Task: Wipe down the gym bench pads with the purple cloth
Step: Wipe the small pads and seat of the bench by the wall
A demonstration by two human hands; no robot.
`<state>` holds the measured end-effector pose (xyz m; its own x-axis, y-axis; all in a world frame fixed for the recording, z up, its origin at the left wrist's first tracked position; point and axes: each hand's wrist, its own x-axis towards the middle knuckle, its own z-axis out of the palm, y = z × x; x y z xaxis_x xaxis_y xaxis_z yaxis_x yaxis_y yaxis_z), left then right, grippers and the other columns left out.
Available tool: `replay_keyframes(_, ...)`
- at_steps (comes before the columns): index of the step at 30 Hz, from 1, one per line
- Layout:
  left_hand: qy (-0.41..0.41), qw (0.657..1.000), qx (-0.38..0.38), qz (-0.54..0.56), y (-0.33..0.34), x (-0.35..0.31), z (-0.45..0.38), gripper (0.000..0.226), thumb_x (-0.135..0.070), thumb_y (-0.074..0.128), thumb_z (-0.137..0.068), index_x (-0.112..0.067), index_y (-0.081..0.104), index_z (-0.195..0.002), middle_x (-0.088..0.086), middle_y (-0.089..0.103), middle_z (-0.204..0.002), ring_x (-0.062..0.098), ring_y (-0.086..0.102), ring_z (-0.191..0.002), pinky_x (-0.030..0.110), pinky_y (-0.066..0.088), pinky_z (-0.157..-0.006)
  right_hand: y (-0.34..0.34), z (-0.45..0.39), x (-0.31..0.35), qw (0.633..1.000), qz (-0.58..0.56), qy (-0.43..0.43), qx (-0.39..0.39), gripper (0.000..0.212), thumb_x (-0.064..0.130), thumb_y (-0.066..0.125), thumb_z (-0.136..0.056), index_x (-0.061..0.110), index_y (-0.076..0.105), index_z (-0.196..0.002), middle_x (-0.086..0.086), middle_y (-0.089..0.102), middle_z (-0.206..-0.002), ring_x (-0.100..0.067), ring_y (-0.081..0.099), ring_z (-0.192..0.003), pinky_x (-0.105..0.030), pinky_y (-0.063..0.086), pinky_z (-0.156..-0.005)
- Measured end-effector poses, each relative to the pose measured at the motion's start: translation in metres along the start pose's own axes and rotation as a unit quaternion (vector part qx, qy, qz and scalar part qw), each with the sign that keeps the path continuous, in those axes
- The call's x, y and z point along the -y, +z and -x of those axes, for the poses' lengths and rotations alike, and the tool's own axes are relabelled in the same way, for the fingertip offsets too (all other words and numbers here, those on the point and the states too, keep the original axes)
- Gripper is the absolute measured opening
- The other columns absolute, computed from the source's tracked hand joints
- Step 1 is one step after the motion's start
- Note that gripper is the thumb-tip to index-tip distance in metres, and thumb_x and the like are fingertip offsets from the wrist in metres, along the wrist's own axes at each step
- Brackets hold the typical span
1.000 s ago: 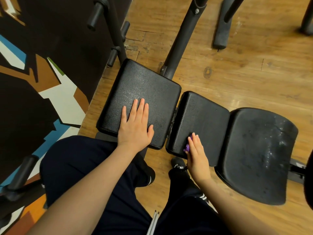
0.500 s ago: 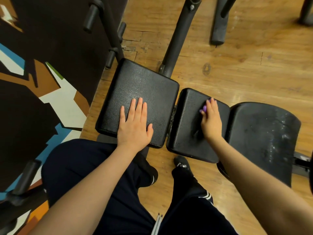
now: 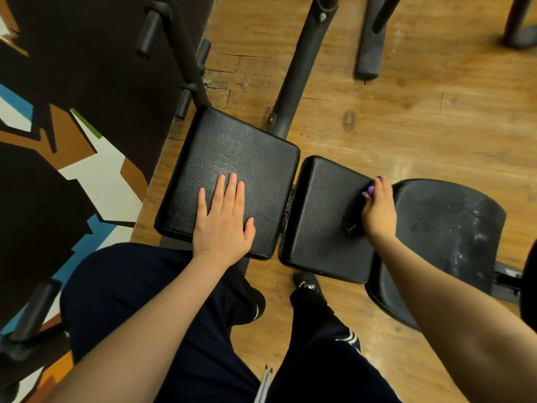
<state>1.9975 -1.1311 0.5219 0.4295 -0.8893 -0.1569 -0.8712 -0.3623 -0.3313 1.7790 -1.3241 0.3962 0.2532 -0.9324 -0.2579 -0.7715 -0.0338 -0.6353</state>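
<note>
A purple cloth (image 3: 371, 188) shows only as a small bunched scrap peeking out beside the fingers of the right hand (image 3: 379, 209), at the far right corner of the middle bench pad (image 3: 322, 219). The right hand curls over the cloth and presses it onto that pad, so most of the fabric is hidden beneath the palm. The middle pad is black, textured and roughly square, 1 of 3 black pads in a row seen from above. Just left of it, across a narrow gap, lies a larger square pad (image 3: 232, 158); the left hand (image 3: 222, 225) rests flat on its near part, fingers straight and close together, thumb spread to the side, holding nothing. Just right of the middle pad, the third pad (image 3: 453, 228) is wider and rounded, with pale dusty specks across its surface. Below the pads are the person's dark trousers (image 3: 151, 315) and a black sock (image 3: 308, 286) planted on the wooden floor (image 3: 421, 117). A black metal frame post (image 3: 302, 68) rises from behind the left pad. At far left stands a dark wall (image 3: 58, 170) painted with white, brown and blue angular shapes.
</note>
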Motion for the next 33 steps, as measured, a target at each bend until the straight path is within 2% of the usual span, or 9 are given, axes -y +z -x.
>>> replay_keyframes(4, -0.004, 1.0, -0.006, 0.001, 0.001, -0.001, 0.0, 0.074, -0.041, 0.047, -0.084, -0.002, 0.031, -0.146, 0.015, 0.03, -0.153, 0.03, 0.024, -0.142, 0.051, 0.006, -0.112, 0.019, 0.014, 0.039, 0.998, -0.016, -0.061, -0.016, 0.044, 0.009, 0.041, -0.097, 0.0, 0.033, -0.14, -0.013, 0.022, -0.153, -0.026, 0.016, -0.142, -0.036, 0.023, -0.111)
replay_keyframes(9, -0.002, 1.0, 0.006, -0.011, -0.002, -0.002, 0.0, 0.074, -0.042, 0.043, -0.086, -0.004, 0.026, -0.147, 0.014, 0.025, -0.155, 0.029, 0.019, -0.144, 0.051, 0.004, -0.113, 0.027, 0.028, 0.047, 0.981, 0.002, -0.192, 0.026, 0.046, 0.005, 0.045, -0.096, 0.0, 0.033, -0.14, -0.014, 0.024, -0.152, -0.027, 0.017, -0.142, -0.029, 0.02, -0.11)
replay_keyframes(11, -0.002, 1.0, 0.006, -0.009, -0.002, -0.002, 0.0, 0.074, -0.042, 0.043, -0.086, -0.003, 0.026, -0.148, 0.014, 0.025, -0.155, 0.029, 0.019, -0.144, 0.051, 0.004, -0.113, 0.019, 0.025, 0.022, 0.987, 0.014, -0.162, 0.016, 0.047, 0.002, 0.045, -0.095, 0.001, 0.033, -0.141, -0.013, 0.024, -0.152, -0.027, 0.02, -0.141, -0.034, 0.024, -0.111)
replay_keyframes(13, -0.001, 1.0, 0.005, -0.006, -0.002, -0.002, 0.0, 0.074, -0.042, 0.044, -0.086, -0.003, 0.026, -0.147, 0.014, 0.025, -0.155, 0.029, 0.019, -0.144, 0.051, 0.004, -0.113, 0.008, 0.027, -0.004, 0.998, 0.011, -0.054, 0.001, 0.046, 0.005, 0.041, -0.097, 0.003, 0.03, -0.143, -0.009, 0.02, -0.154, -0.025, 0.02, -0.141, -0.038, 0.027, -0.111)
replay_keyframes(16, 0.0, 1.0, 0.003, -0.009, -0.001, -0.001, 0.0, 0.074, -0.042, 0.043, -0.087, -0.003, 0.026, -0.147, 0.014, 0.025, -0.155, 0.03, 0.018, -0.144, 0.052, 0.005, -0.112, 0.004, 0.04, -0.015, 1.0, 0.015, 0.007, 0.001, 0.046, 0.012, 0.038, -0.099, 0.004, 0.027, -0.144, -0.007, 0.016, -0.155, -0.021, 0.011, -0.143, -0.034, 0.021, -0.112)
replay_keyframes(22, 0.0, 1.0, 0.006, -0.004, -0.002, -0.001, 0.001, 0.073, -0.041, 0.043, -0.088, -0.003, 0.025, -0.148, 0.015, 0.024, -0.155, 0.03, 0.017, -0.144, 0.053, 0.006, -0.113, 0.038, 0.087, 0.033, 0.993, -0.019, -0.114, 0.002, 0.043, 0.0, 0.047, -0.093, -0.007, 0.038, -0.135, -0.023, 0.031, -0.146, -0.034, 0.023, -0.138, -0.038, 0.021, -0.109)
replay_keyframes(26, 0.001, 1.0, 0.004, -0.004, -0.003, -0.002, 0.001, 0.073, -0.041, 0.045, -0.087, -0.003, 0.027, -0.147, 0.015, 0.025, -0.155, 0.03, 0.018, -0.144, 0.053, 0.008, -0.113, 0.037, 0.089, 0.017, 0.981, 0.004, -0.191, 0.028, 0.047, -0.003, 0.052, -0.089, -0.007, 0.04, -0.134, -0.024, 0.035, -0.144, -0.027, 0.022, -0.135, -0.039, 0.023, -0.108)
replay_keyframes(31, 0.001, 1.0, 0.004, -0.005, -0.003, -0.001, 0.001, 0.073, -0.041, 0.043, -0.087, -0.003, 0.026, -0.148, 0.014, 0.024, -0.155, 0.029, 0.016, -0.144, 0.053, 0.008, -0.113, 0.019, 0.084, -0.023, 1.0, -0.001, 0.007, -0.008, 0.046, 0.008, 0.042, -0.097, 0.002, 0.031, -0.142, -0.011, 0.021, -0.153, -0.026, 0.017, -0.142, -0.041, 0.026, -0.112)
replay_keyframes(33, 0.001, 1.0, 0.01, -0.007, -0.002, -0.001, 0.001, 0.073, -0.042, 0.04, -0.089, -0.005, 0.022, -0.149, 0.013, 0.02, -0.157, 0.029, 0.014, -0.145, 0.052, 0.005, -0.113, 0.021, 0.087, -0.02, 0.999, 0.004, 0.034, -0.022, 0.046, 0.008, 0.04, -0.097, 0.001, 0.03, -0.142, -0.013, 0.02, -0.153, -0.026, 0.014, -0.143, -0.037, 0.021, -0.113)
